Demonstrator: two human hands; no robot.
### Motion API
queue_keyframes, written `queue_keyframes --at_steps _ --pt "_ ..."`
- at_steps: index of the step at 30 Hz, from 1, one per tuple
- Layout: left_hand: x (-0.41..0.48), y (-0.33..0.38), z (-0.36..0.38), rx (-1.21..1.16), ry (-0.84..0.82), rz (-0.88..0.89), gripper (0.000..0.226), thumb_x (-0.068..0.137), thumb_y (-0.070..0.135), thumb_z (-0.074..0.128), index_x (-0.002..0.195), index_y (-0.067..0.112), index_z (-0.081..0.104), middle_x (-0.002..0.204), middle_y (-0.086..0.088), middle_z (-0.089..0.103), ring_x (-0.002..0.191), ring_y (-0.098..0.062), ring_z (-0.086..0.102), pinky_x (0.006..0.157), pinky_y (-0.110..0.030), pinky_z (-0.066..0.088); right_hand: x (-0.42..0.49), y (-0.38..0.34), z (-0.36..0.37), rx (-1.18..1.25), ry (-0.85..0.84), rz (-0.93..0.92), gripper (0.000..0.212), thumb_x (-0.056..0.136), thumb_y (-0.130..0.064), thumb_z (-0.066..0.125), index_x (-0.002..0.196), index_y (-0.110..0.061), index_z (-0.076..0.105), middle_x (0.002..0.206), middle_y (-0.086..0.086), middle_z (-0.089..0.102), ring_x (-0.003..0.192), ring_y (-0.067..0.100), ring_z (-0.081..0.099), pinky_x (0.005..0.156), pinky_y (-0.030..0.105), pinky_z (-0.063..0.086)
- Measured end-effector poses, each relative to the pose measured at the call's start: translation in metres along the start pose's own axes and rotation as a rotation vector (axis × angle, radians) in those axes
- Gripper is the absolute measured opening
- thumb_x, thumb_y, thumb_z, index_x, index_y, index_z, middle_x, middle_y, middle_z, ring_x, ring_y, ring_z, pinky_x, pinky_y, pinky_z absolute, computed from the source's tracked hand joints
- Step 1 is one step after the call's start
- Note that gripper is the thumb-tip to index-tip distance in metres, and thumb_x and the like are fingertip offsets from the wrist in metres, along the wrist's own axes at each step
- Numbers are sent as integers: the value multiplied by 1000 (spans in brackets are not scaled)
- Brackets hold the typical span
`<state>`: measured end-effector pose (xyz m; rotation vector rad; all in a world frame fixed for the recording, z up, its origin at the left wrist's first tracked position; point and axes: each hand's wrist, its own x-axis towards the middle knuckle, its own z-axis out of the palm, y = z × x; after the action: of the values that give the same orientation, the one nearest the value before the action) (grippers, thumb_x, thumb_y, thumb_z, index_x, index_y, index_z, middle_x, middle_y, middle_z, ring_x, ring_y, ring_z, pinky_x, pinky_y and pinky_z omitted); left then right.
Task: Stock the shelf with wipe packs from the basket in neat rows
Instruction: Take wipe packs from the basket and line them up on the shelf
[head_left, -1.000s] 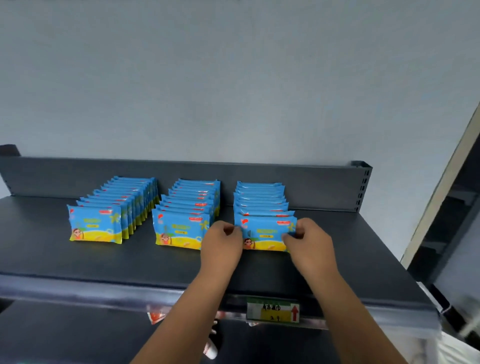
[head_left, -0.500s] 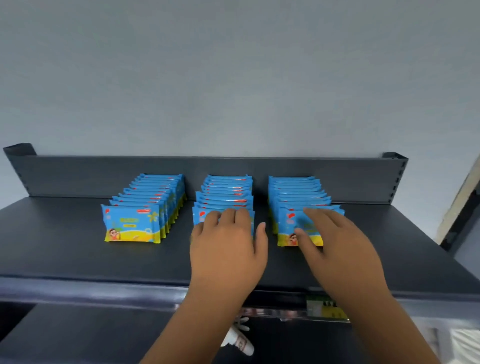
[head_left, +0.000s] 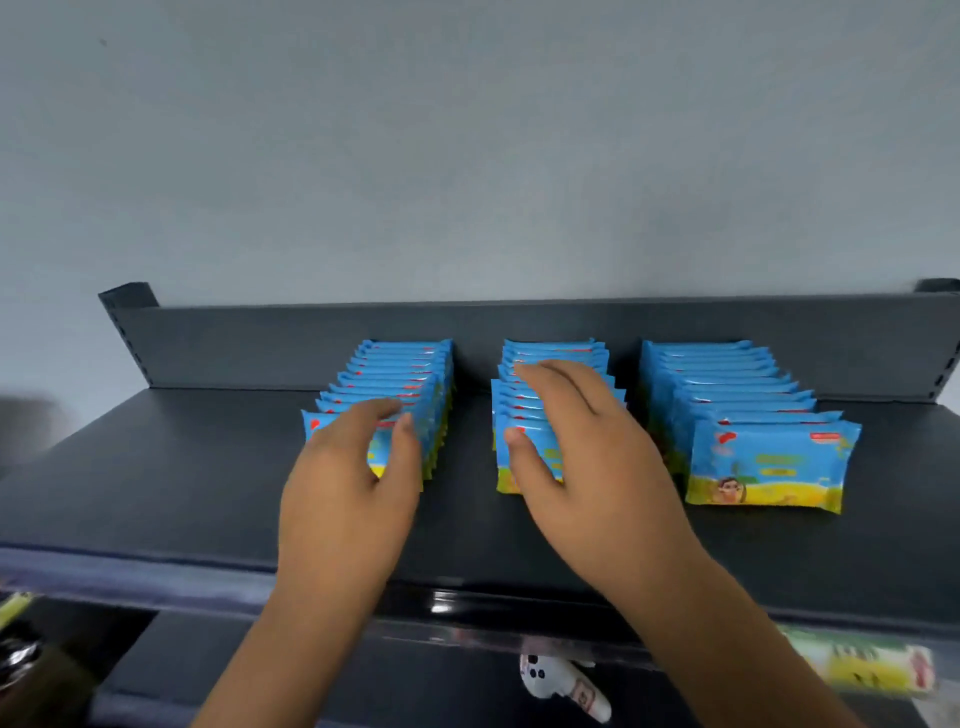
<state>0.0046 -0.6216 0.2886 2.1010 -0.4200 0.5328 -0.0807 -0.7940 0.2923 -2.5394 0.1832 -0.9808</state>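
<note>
Three rows of blue and yellow wipe packs stand upright on the dark shelf (head_left: 156, 467). My left hand (head_left: 348, 483) is in front of the left row (head_left: 410, 379), fingers relaxed, thumb near its front pack. My right hand (head_left: 576, 452) lies with straight fingers across the tops of the middle row (head_left: 550, 353), thumb against the front pack. The right row (head_left: 769, 462) stands free, its front pack fully visible. No basket is in view.
The shelf's back panel (head_left: 260, 343) rises behind the rows. A yellow and green price label (head_left: 872, 670) is on the front edge at the right. A small white object (head_left: 561, 680) shows on the level below. Grey wall above.
Both hands moved one row to the left: the left from the middle row to the left row, the right from the right row to the middle row. The view shifted left.
</note>
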Motion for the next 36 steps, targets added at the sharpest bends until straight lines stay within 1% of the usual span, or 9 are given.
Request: queue_keyframes --at_steps 5,8,10,13,16,19,22,27,36 --pt "60 -40 -26 -871 181 -430 29 97 10 46 96 10 75 86 1 75 74 -4 69 63 -16 54 30 -61 72 772 17 467 20 102 -26 60 113 -42 62 108 -34 63 101 -26 53 81 -2 39" --pt "91 -88 -14 -983 174 -651 28 93 7 49 93 14 77 93 -2 77 93 -16 73 88 -27 58 48 -85 115 786 33 601 22 106 -30 53 91 -46 50 93 -35 55 82 -34 50 68 -7 36" --pt "99 -114 -2 -963 103 -716 29 93 6 49 95 16 76 103 -6 77 105 -22 73 99 -34 55 58 -83 144 826 46 710 20 106 -47 46 94 -39 60 97 -23 66 81 -22 62 71 1 47" --pt "105 -127 6 -934 17 -742 29 95 15 49 97 26 75 114 -1 74 110 -20 69 103 -39 52 77 -67 182 960 126 954 70 85 -81 31 108 -28 71 99 -3 79 89 13 77 89 40 59" --pt "114 -130 10 -940 -92 -759 24 93 33 49 98 39 72 123 7 68 112 -16 66 102 -40 51 89 -56 197 1069 203 1119 85 68 -92 32 114 -32 70 95 -3 80 89 21 78 94 46 57" --pt "124 -139 24 -1006 -179 -791 34 85 51 45 108 46 71 130 6 68 107 -20 72 99 -46 55 96 -63 200 1087 244 1087 75 77 -86 37 120 -33 68 98 -5 80 92 18 78 96 45 57" --pt "127 -131 25 -1042 -267 -764 46 104 54 34 129 30 64 112 -2 76 95 -22 76 95 -45 57 99 -61 203 1070 235 1043 81 69 -91 41 117 -34 72 101 -5 80 96 19 77 99 47 55" --pt "131 -130 30 -1056 -448 -743 57 106 57 29 115 21 72 101 -7 79 92 -25 77 91 -45 59 102 -65 195 1001 170 1038 59 98 -71 37 110 -27 75 99 1 81 95 21 77 99 46 56" --pt "134 -138 36 -1074 -506 -714 57 105 59 32 125 20 68 111 -7 78 101 -27 76 98 -50 56 100 -57 197 1006 181 1024 51 108 -55 32 108 -24 72 97 2 81 92 20 78 93 42 59"
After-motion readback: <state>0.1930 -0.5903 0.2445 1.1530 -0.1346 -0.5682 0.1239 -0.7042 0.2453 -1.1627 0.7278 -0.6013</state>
